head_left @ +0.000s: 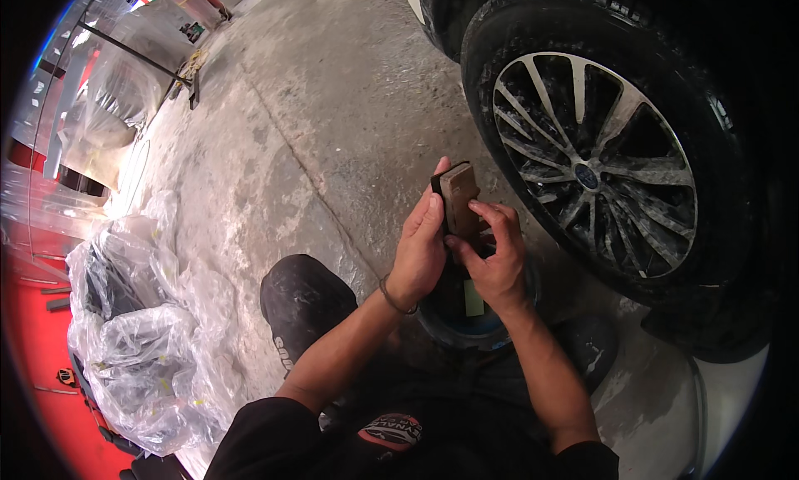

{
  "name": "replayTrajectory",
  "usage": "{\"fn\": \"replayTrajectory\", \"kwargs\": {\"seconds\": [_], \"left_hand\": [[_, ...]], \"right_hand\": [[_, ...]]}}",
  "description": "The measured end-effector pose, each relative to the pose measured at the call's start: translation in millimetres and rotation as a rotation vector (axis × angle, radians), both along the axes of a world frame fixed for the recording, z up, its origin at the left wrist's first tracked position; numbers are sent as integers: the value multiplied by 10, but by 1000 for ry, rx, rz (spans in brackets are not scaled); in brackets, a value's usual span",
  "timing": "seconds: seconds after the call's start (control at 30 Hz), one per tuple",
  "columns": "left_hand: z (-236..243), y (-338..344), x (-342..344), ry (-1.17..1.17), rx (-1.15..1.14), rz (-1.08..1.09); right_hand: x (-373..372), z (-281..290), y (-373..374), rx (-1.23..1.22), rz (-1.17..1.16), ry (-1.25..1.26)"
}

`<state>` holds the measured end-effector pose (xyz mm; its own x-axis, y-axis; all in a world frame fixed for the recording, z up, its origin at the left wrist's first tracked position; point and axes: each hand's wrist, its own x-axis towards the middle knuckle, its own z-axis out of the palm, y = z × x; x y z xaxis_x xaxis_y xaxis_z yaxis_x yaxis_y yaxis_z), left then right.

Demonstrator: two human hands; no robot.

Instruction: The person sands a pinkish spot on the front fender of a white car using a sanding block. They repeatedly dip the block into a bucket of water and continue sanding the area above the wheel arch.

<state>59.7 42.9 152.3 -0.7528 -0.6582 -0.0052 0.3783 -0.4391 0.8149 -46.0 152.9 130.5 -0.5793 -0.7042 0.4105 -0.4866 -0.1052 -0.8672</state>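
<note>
My left hand (420,243) grips the long side of a small block (460,193) with a dark backing and a brownish, worn face, held upright at the middle of the view. My right hand (499,264) is on the same block, thumb at its lower end and index finger on its face. Below both hands, between my knees, a round dark bucket (449,329) is partly hidden by my hands. A pale green rectangle (473,300) shows inside it; what it is I cannot tell.
A car's dusty alloy wheel and tyre (699,122) stand close at the right. Crumpled clear plastic sheeting (146,338) lies at the left beside a red surface (37,338). Plastic-wrapped items (116,106) and a black bar (133,50) are farther back on the concrete floor (333,106).
</note>
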Motion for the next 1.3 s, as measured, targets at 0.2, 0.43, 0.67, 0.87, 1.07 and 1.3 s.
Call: {"fn": "replayTrajectory", "kwargs": {"seconds": [0.2, 0.43, 0.67, 0.87, 1.07, 1.3], "left_hand": [[-24, -33, -26, 96, 140, -58], [12, -150, 67, 69, 176, -168], [93, -160, 59, 147, 271, -204], [-145, -178, -3, 17, 106, -92], [-202, -190, 0, -217, -112, 3], [-232, -226, 73, -176, 49, 64]], "right_hand": [[-38, -17, 10, 0, 33, -55], [-130, 57, 41, 11, 157, -140], [-314, 99, 89, 32, 354, -653], [-296, 20, 150, 111, 305, -757], [-122, 65, 56, 55, 251, -680], [-141, 19, 93, 43, 309, -910]]}}
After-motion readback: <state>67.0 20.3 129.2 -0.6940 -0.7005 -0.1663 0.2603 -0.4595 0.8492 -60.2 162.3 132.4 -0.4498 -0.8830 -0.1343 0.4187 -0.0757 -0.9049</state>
